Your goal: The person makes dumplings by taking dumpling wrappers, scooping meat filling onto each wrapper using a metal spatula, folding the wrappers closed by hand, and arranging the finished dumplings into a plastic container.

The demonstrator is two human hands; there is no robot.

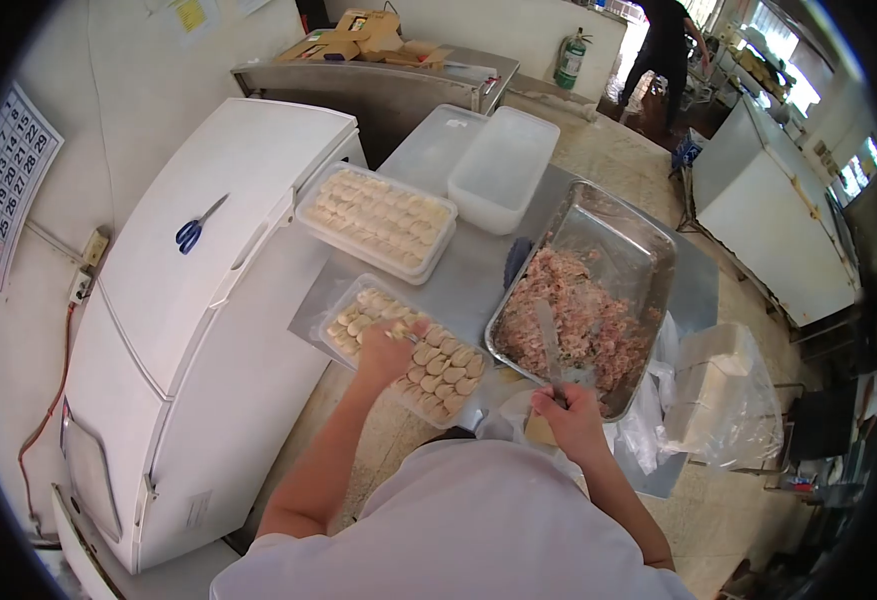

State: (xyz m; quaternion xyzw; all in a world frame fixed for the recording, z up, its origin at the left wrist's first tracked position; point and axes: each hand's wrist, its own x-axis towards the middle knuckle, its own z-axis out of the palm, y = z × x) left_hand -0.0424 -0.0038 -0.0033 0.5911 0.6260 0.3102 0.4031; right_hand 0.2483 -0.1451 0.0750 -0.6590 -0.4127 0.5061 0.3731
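My left hand (386,355) is over a plastic tray of dumplings (446,378), its fingers closed around what looks like a dumpling; the fingers partly hide it. Folded dumplings lie in close rows in this tray. My right hand (570,418) grips a flat metal spatula (548,340) by its lower end. The spatula's blade points away from me over the minced meat filling (588,300). That pinkish filling is heaped in the near part of a deep metal pan (648,225), whose far part shows bare metal.
Another tray full of dumplings (378,220) stands beyond, beside a translucent plastic container (503,165). Right of the pan is a clear bag with pale stacked blocks (713,385). Blue scissors (193,230) lie on the white freezer (248,165) at left. A person (658,55) stands far back.
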